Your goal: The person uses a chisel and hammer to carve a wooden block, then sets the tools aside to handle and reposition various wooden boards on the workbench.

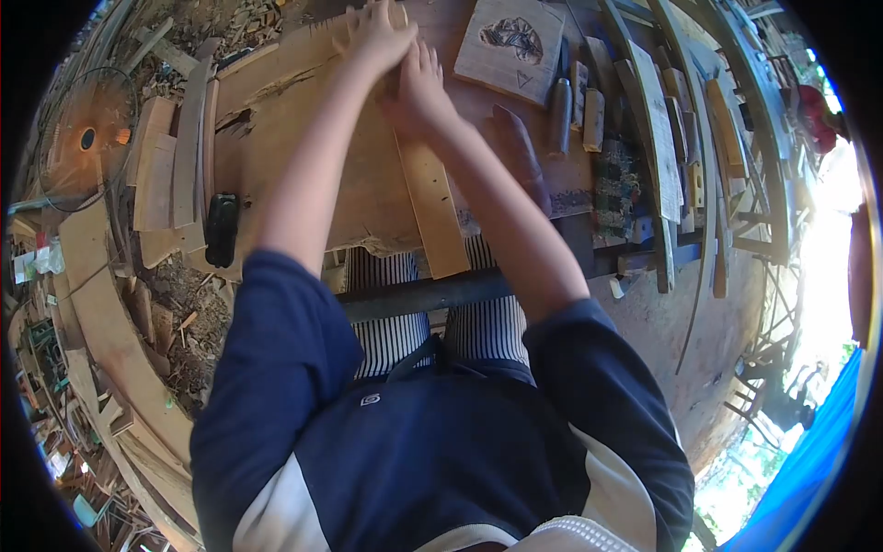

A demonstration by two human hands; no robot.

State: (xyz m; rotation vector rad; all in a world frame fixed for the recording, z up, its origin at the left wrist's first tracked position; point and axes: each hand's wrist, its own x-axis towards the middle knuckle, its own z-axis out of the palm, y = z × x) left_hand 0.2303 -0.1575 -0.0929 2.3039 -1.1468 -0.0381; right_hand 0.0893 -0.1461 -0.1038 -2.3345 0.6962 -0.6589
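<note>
A pale, narrow wooden strip (430, 207) lies lengthwise on the brown workbench, its near end sticking out over the edge above my lap. At its far end, my left hand (379, 44) is closed on the strip, the fingers partly smeared by motion. My right hand (425, 92) is beside it and slightly nearer me, touching the left hand. Its fingers are bent around the strip's edge, and the thumb side is hidden. Right of my hands sits a square wooden board (510, 78) with a carved hollow.
Chisel-like tools with wooden handles (561, 115) and a dark pointed piece (521, 152) lie at the right, by a woven cloth (616, 189). Long wooden bars (655, 138) stand beyond. On the left are wood offcuts (156, 175), a black object (222, 230) and a fan (87, 138).
</note>
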